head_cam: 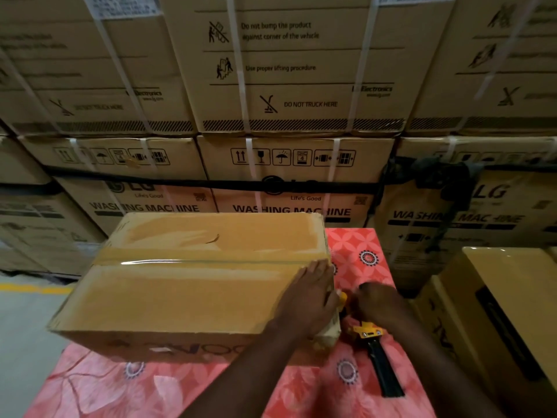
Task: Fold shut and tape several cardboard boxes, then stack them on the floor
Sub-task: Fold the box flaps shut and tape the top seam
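Cardboard box (193, 294), flaps folded shut and a glossy strip of tape (211, 258) along its top seam, lay on the cloth-covered counter (358, 245). We pressed our left hand (312, 286) flat, fingers straight, on the right end of the box top. Our right hand (378, 303) curled around the head of the yellow tape dispenser (366, 331), just beside that end; its black handle (387, 372) rested on the cloth. Strapped washing-machine cartons (289, 176) stood stacked behind.

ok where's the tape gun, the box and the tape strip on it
tape gun (366, 330): head view, yellow body
box (180, 300): head view, near top flap
tape strip (211, 256): head view, middle of the seam
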`<action>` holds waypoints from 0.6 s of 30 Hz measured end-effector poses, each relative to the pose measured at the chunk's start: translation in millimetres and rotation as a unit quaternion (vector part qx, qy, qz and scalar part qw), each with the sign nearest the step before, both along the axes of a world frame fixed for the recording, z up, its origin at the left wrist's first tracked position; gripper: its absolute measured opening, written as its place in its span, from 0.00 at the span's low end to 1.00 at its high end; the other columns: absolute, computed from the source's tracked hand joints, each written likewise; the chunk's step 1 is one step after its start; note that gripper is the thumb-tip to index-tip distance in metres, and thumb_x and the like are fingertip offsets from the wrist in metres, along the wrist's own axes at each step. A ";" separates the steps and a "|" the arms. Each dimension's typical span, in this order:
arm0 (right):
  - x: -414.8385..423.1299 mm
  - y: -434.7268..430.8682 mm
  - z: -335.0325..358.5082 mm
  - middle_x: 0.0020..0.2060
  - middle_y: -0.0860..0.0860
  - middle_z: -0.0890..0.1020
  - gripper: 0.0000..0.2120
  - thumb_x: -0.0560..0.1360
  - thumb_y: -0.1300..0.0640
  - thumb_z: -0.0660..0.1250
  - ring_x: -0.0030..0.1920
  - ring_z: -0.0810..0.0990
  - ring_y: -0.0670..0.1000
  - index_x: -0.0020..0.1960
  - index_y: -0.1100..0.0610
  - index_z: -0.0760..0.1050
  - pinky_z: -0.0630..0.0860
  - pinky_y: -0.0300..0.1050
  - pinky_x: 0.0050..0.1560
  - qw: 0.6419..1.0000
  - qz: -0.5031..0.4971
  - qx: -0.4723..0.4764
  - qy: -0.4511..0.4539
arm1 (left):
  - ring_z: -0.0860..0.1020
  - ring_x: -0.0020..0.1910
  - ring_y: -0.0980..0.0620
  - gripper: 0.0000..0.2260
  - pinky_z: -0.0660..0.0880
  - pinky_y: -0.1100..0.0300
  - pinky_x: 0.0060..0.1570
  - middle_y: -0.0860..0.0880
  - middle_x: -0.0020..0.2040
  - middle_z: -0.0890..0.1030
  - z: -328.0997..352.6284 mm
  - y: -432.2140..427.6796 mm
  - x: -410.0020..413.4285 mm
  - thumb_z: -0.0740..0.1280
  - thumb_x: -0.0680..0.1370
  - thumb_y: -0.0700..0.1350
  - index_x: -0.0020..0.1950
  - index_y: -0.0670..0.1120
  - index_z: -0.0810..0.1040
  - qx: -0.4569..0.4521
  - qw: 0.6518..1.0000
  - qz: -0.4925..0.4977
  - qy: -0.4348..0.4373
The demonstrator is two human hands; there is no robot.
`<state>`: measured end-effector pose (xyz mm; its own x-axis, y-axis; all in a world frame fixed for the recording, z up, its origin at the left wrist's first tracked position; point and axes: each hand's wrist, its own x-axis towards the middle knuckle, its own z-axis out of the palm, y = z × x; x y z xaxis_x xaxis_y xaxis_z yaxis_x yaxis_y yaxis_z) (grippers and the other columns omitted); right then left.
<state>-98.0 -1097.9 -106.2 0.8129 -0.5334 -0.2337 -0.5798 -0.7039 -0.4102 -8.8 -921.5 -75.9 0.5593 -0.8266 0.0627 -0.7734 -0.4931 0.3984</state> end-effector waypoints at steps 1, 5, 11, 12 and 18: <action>11.1 16.8 22.3 0.55 0.55 0.81 0.20 0.81 0.43 0.61 0.60 0.79 0.57 0.63 0.56 0.79 0.73 0.44 0.57 0.993 0.020 0.006 -0.116 | 0.56 0.81 0.46 0.27 0.48 0.53 0.80 0.44 0.81 0.60 -1.4 2.1 2.4 0.55 0.83 0.52 0.81 0.44 0.60 -0.014 1.000 -0.021 0.016; 32.3 91.5 63.0 0.77 0.49 0.64 0.32 0.84 0.37 0.49 0.77 0.60 0.49 0.80 0.57 0.58 0.55 0.41 0.72 0.966 0.175 0.035 -0.187 | 0.52 0.81 0.46 0.33 0.53 0.48 0.79 0.45 0.82 0.56 -0.3 38.5 23.1 0.52 0.80 0.57 0.83 0.45 0.52 0.003 1.000 0.012 0.021; 50.8 107.7 43.5 0.82 0.56 0.39 0.42 0.81 0.31 0.40 0.81 0.38 0.57 0.83 0.60 0.40 0.37 0.65 0.78 0.989 0.090 -0.111 0.042 | 0.46 0.82 0.50 0.40 0.47 0.48 0.79 0.50 0.84 0.47 1.3 156.7 90.7 0.36 0.76 0.69 0.83 0.48 0.48 0.100 0.982 0.160 -0.016; 57.7 118.7 46.1 0.82 0.58 0.40 0.41 0.82 0.33 0.44 0.81 0.38 0.59 0.82 0.61 0.41 0.37 0.66 0.78 0.990 0.069 -0.117 0.044 | 0.46 0.82 0.48 0.39 0.47 0.46 0.79 0.49 0.84 0.47 0.7 173.8 103.0 0.39 0.78 0.68 0.83 0.47 0.47 0.108 0.975 0.195 -0.013; 123.4 222.1 49.9 0.83 0.54 0.45 0.39 0.82 0.32 0.45 0.82 0.39 0.54 0.83 0.56 0.45 0.38 0.60 0.79 0.972 0.225 -0.052 -0.047 | 0.44 0.82 0.48 0.47 0.44 0.48 0.78 0.53 0.81 0.41 9.9 213.7 129.6 0.31 0.71 0.75 0.83 0.50 0.46 0.114 0.986 0.121 -0.010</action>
